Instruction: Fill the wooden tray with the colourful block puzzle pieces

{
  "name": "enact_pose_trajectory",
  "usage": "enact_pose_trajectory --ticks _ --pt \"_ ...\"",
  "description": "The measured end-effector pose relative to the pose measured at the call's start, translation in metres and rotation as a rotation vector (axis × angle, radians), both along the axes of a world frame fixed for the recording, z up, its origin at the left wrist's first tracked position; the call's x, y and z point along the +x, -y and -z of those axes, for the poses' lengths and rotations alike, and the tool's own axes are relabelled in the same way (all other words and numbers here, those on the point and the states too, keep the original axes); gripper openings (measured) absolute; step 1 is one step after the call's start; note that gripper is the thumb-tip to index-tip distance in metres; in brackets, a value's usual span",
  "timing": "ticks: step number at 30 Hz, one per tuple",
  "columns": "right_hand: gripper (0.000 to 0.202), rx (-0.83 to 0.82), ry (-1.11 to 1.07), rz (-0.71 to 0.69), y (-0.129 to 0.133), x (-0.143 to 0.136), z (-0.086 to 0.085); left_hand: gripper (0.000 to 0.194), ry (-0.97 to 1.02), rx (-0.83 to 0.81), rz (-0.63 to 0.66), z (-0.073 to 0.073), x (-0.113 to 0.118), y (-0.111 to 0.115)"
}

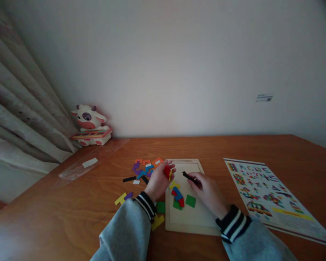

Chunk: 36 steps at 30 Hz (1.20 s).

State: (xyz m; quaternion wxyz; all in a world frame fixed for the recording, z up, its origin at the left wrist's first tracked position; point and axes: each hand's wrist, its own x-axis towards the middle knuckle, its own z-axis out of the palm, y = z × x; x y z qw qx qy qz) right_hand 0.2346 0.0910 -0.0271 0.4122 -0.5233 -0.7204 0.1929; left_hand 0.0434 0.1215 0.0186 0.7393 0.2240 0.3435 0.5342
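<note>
My left hand (161,179) is cupped round a red puzzle piece (167,171) and a yellow puzzle piece (171,175), over the left side of a pale wooden puzzle board (206,221). Between the fingers of my right hand (206,188) is a thin black puzzle piece (189,177), held above the board's middle. On the board lie a green square (190,201), a blue piece (177,194) resting among red ones, a second green piece (177,205) partly covered, and a yellow piece (175,184) by my left fingers.
Left of the board are scattered orange, purple, blue, black and white pieces (142,170), plus yellow ones (120,198) nearer me. A printed pattern sheet (271,195) lies on the right. At the back left stand a cow toy with a keyboard (91,127) and a clear plastic bag (76,170).
</note>
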Motion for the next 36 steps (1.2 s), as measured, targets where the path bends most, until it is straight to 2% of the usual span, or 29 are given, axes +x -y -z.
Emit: enact_pose_trajectory --ticks 3,8,11,14,16,19,20,22,24,26,31,33,36 --pt "0.021 -0.022 -0.027 0.017 0.000 0.001 0.004 0.028 -0.009 0.055 0.074 0.001 -0.002 0.004" --pt "0.019 -0.047 -0.059 0.045 0.000 0.004 0.003 0.043 -0.145 0.238 0.185 -0.002 -0.011 0.011" --pt "0.018 -0.027 -0.052 0.043 0.001 0.004 0.000 0.039 -0.119 0.298 0.202 -0.002 -0.011 0.014" --pt "0.018 0.025 -0.032 0.015 0.002 0.006 -0.002 0.030 -0.181 0.339 0.142 0.003 -0.013 0.015" --pt "0.017 0.060 -0.018 -0.006 0.004 0.007 -0.004 0.027 -0.444 0.426 0.068 0.007 -0.017 0.016" --pt "0.016 0.134 0.035 -0.072 0.007 0.008 -0.006 0.020 -1.097 0.709 0.017 0.011 -0.024 0.022" --pt "0.015 0.158 0.051 -0.088 0.009 0.007 -0.007 0.018 -1.283 0.820 0.041 0.011 -0.026 0.025" --pt "0.013 0.191 0.064 -0.085 0.011 0.006 -0.009 0.020 -1.491 1.025 0.151 0.013 -0.028 0.030" --pt "0.012 0.201 0.064 -0.051 0.012 0.005 -0.010 0.030 -1.528 1.172 0.277 0.014 -0.028 0.033" --pt "0.011 0.205 0.065 -0.033 0.012 0.005 -0.011 0.038 -1.520 1.242 0.343 0.017 -0.026 0.034" --pt "0.008 0.242 0.083 -0.063 0.012 0.004 -0.014 0.022 -1.576 1.183 0.195 0.019 -0.021 0.034" --pt "0.008 0.261 0.081 -0.065 0.012 0.004 -0.014 0.024 -1.576 1.247 0.183 0.017 -0.020 0.035" --pt "0.006 0.287 0.070 -0.070 0.013 0.005 -0.013 0.035 -1.562 1.401 0.251 0.015 -0.020 0.037"
